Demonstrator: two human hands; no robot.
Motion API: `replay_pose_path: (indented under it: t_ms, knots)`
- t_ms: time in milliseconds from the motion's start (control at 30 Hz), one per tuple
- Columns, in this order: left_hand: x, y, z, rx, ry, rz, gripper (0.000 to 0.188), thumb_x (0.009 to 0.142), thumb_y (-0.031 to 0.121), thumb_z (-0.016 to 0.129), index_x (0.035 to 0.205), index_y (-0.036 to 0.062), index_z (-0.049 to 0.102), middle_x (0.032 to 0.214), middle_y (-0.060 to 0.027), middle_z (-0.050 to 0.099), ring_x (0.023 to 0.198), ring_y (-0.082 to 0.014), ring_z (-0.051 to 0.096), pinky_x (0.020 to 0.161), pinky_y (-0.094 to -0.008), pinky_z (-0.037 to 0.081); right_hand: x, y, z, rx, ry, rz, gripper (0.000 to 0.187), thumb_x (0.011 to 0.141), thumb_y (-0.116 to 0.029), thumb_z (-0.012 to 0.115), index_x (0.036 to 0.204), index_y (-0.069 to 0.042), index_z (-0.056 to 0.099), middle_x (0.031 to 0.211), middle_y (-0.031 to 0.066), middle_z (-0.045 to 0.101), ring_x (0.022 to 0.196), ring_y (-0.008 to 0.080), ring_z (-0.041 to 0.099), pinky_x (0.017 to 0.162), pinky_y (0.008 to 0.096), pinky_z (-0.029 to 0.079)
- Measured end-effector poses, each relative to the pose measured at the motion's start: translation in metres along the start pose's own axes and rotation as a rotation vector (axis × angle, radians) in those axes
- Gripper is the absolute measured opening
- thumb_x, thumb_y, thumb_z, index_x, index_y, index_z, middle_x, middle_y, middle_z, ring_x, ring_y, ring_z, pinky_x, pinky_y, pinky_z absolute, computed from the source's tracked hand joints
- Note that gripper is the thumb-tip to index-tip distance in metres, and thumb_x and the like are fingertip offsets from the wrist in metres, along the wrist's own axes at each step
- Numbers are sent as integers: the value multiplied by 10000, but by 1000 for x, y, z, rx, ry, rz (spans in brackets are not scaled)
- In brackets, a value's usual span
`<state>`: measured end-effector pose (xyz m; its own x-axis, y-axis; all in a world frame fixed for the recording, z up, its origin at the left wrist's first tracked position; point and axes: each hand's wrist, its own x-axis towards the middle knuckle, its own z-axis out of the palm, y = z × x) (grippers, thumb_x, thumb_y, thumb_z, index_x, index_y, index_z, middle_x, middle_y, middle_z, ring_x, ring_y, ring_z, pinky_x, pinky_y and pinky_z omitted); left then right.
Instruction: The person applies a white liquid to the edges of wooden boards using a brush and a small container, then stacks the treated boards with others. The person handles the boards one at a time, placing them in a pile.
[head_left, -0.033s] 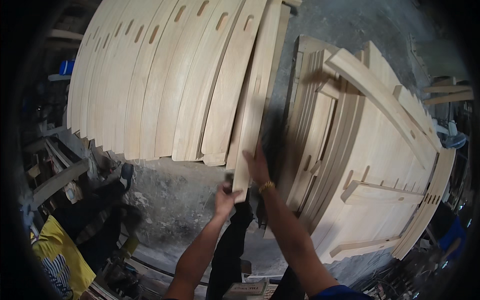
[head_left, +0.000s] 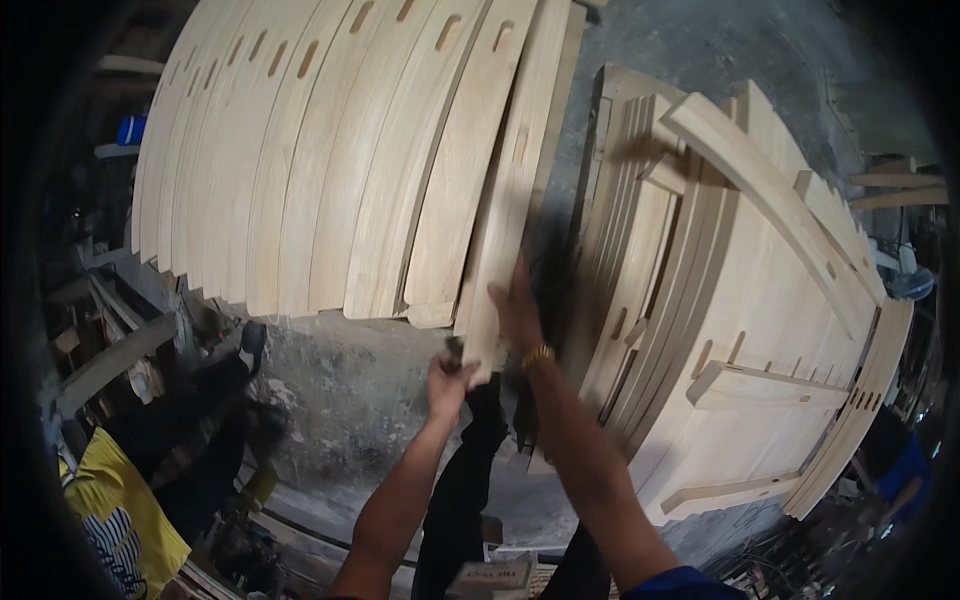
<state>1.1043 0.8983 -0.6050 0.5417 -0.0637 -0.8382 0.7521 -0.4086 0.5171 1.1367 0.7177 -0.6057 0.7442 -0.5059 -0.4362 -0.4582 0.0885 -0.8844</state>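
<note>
A long pale wooden board (head_left: pixel 503 225) with a slot lies at the right end of a row of similar slotted boards (head_left: pixel 335 190). My left hand (head_left: pixel 447 385) is closed on its near end, thumb on top and the other fingers partly hidden. Against the board's right edge, my right hand (head_left: pixel 518 315) holds it with the thumb over the top face; its fingers are partly hidden and blurred. A gold-coloured band (head_left: pixel 538 356) circles my right wrist. The neighbouring board (head_left: pixel 465 190) rests just left of the held one, a dark gap between them.
To the right stands a large stack of wooden boards (head_left: pixel 735 300) with a curved piece (head_left: pixel 765 190) and short rails (head_left: pixel 765 388) on top. Grey concrete floor (head_left: pixel 330 370) shows below the row. A person in a yellow shirt (head_left: pixel 120 510) is at lower left.
The held board's near end has shifted slightly away from me, and both hands have moved a little with it. The other boards look much the same.
</note>
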Motion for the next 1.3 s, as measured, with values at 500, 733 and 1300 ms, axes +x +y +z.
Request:
replay_pose_path:
  t_ms: [500,733,1300]
  knots:
    - [67,2,27,-599,-282,3,573,787,463,588,1207,103,441,1156,-27,516,1075,-180,466,889,-363,368,45,39,-7,194,-155,205,787,854,-389,487,1364,51,81,1423,189,158,1318,237,162,1057,309,147]
    - [55,5,34,-491,-346,-44,498,806,369,590,1163,49,454,1097,-50,539,995,-159,514,883,-298,390,30,41,-9,629,-82,114,735,829,-319,532,1373,-27,133,1353,114,287,1228,206,296,1021,312,223]
    - [-18,133,63,-389,-630,-143,836,757,745,282,1219,70,458,1075,-115,558,950,-235,540,800,-368,457,-201,-54,-42,325,-47,193,829,657,-250,678,1318,26,261,1159,188,488,1030,255,500,882,342,396]
